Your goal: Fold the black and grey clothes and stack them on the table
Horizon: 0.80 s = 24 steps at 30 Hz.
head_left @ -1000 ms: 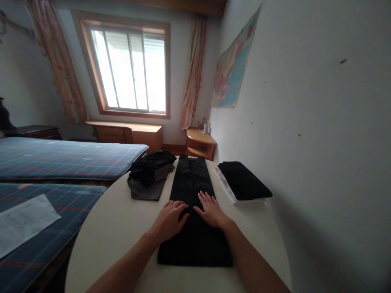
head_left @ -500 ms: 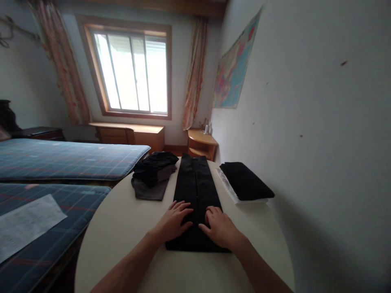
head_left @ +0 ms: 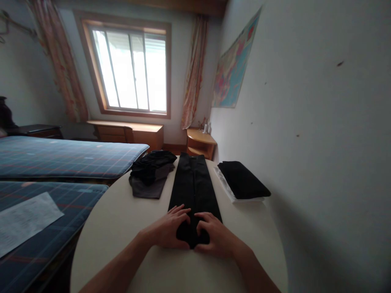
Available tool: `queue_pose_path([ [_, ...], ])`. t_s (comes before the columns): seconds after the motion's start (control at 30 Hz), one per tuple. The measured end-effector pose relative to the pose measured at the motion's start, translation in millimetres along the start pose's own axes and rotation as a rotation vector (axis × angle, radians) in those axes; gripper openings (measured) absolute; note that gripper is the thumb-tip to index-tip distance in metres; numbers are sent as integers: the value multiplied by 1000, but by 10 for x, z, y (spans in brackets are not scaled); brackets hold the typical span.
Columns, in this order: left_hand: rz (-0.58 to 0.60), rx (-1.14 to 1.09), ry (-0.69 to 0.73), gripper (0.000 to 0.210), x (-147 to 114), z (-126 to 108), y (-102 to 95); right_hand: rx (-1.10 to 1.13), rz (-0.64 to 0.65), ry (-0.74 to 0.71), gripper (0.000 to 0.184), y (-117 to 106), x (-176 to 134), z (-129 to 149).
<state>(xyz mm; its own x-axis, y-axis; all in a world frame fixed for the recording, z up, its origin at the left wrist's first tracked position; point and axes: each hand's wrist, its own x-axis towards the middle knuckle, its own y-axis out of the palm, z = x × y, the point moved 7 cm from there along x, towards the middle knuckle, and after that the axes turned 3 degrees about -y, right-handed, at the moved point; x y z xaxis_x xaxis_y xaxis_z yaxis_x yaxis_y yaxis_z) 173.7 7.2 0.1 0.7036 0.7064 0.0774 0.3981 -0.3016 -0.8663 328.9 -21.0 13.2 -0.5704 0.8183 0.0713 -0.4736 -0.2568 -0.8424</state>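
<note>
A long black garment (head_left: 193, 183), laid as a narrow strip with a seam or gap down its middle, runs away from me on the round table. My left hand (head_left: 172, 228) rests over its near left part, fingers spread on the cloth and thumb low at the near edge. Opposite it, my right hand (head_left: 215, 234) touches the near right part, its fingers bent and its thumb also at that edge. Both hands are open, with dark cloth showing between fingers and thumbs. Whether either thumb is under the cloth is hidden.
On the cream table (head_left: 122, 232), a crumpled black and grey clothing pile (head_left: 151, 175) lies left. At right sits a folded black cloth (head_left: 242, 179) on something white. Mattresses (head_left: 73, 156) stand left, one bearing a paper sheet (head_left: 27, 221). A wall (head_left: 320, 162) rises right.
Both hands have drawn back toward the garment's near edge. Their thumbs have moved down to that edge, and the fingers have curled more. The garment lies much as before.
</note>
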Motion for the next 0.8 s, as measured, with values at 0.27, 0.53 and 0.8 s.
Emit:
queue_pose_path([
  [0.27,20,-30,72,37,-31,-145,-29,33,-39,-82,7,-90,2,46],
  [0.53,3,-16,120,29,-31,-262,-55,42,-9,-120,10,-48,27,61],
  [0.8,-29,8,147,21,-20,-343,-76,-29,14,-98,33,-48,34,84],
])
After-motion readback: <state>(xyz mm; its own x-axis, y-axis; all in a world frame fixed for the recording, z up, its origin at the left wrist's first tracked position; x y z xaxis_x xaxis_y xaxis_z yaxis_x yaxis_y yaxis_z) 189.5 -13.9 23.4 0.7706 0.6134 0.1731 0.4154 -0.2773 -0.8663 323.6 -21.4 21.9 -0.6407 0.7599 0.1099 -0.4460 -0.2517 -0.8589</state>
